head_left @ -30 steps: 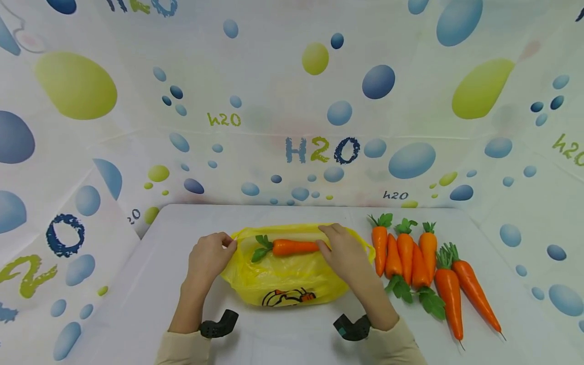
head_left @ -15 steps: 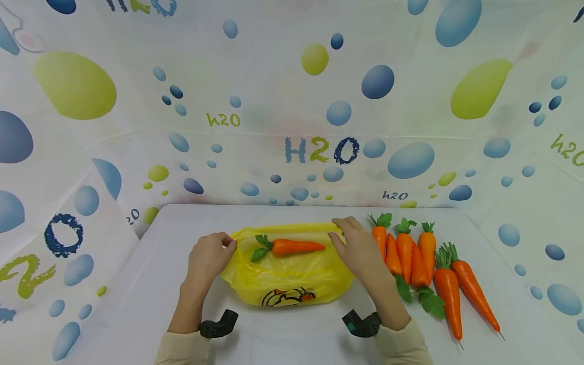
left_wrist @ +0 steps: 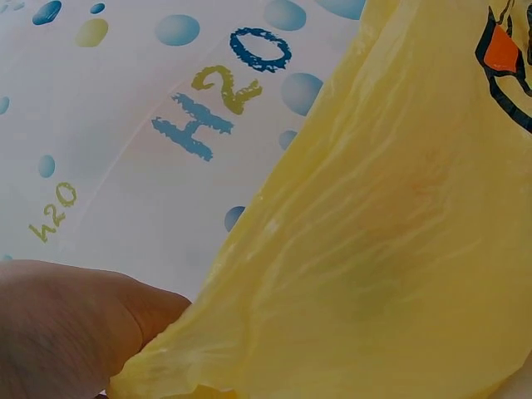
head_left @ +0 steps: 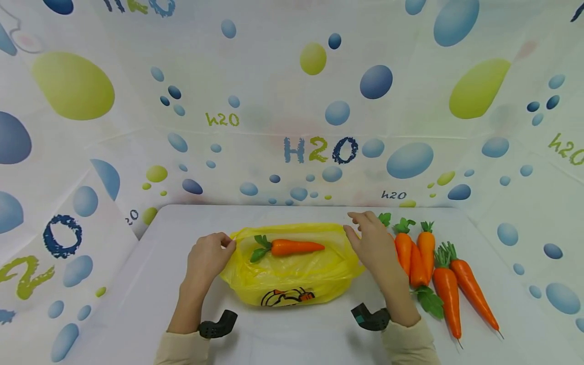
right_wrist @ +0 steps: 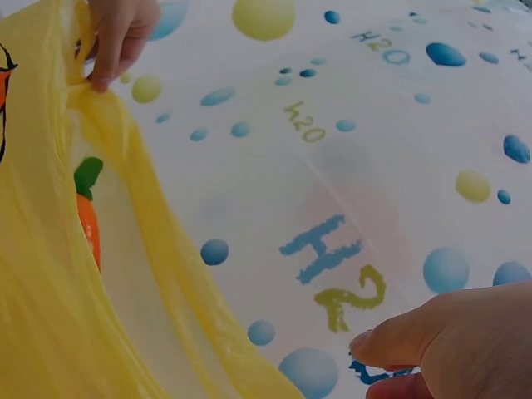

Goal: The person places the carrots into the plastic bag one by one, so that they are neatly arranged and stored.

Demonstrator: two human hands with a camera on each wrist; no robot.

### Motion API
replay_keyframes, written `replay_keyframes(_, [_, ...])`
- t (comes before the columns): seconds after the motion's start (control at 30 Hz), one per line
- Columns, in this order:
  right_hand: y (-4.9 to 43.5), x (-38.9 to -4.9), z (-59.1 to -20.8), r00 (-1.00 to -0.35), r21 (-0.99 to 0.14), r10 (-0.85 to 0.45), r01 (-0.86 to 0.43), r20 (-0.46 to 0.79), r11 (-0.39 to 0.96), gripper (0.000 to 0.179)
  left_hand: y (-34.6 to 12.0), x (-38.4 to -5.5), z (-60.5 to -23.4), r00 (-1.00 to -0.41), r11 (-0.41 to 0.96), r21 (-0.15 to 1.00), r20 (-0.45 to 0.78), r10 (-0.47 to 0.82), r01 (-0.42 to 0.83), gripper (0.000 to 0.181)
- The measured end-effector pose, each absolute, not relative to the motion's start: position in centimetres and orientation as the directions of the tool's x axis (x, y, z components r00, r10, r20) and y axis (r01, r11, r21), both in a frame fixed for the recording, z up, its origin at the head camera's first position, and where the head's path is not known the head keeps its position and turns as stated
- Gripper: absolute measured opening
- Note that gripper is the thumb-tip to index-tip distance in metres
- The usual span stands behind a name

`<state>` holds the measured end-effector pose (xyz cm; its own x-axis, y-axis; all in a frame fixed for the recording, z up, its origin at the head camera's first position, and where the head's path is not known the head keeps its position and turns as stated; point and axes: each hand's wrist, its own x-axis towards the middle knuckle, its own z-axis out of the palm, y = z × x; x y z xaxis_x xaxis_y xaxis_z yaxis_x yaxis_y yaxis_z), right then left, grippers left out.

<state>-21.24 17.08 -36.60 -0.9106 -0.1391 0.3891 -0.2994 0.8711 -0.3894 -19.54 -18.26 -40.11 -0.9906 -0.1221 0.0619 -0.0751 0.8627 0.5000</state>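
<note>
A yellow plastic bag (head_left: 296, 281) with a black and orange print lies in the middle with its mouth spread. One orange carrot (head_left: 297, 247) with green leaves lies inside the mouth, leaves to the left. My left hand (head_left: 211, 257) pinches the bag's left rim; the left wrist view shows the thumb (left_wrist: 150, 312) pressed on the plastic. My right hand (head_left: 375, 246) is off the carrot, fingers relaxed and holding nothing, over the gap between the bag's right end and the loose carrots. It hides part of that pile.
Several carrots (head_left: 428, 251) lie in a cluster at the right of the white table (head_left: 150, 284), with two long ones (head_left: 449, 299) on its outer side. A patterned H2O cloth (head_left: 274, 101) hangs behind the table and at its sides.
My right hand has let go of the carrot's tip and moved right, toward the loose carrots. The carrot stays in the bag's mouth. My left hand keeps its place on the rim.
</note>
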Motion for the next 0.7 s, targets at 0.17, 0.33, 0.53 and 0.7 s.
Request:
replay_keyframes(0.17, [18.1, -21.5, -36.5, -0.931, -0.412, -0.1, -0.249, 0.351, 0.876, 0.039, -18.3, -19.6, -40.1, -0.99, 0.862, 0.501, 0.065, -0.127, -0.078, 0.029])
replay_keyframes(0.33, [18.9, -21.8, -36.5, -0.95, -0.431, -0.059, -0.193, 0.306, 0.881, 0.04, -18.3, -19.6, -40.2, -0.989, 0.859, 0.505, 0.066, -0.129, -0.079, 0.029])
replay_keyframes(0.53, [19.8, -22.2, -36.6, -0.973, -0.452, -0.003, -0.109, 0.229, 0.885, 0.043, -18.3, -19.7, -40.2, -0.989, 0.858, 0.506, 0.066, -0.134, -0.083, 0.029])
replay_keyframes(0.7, [20.2, -22.4, -36.7, -0.979, -0.462, 0.038, -0.061, 0.201, 0.885, 0.044, -18.3, -19.6, -40.2, -0.989, 0.86, 0.502, 0.061, -0.137, -0.088, 0.029])
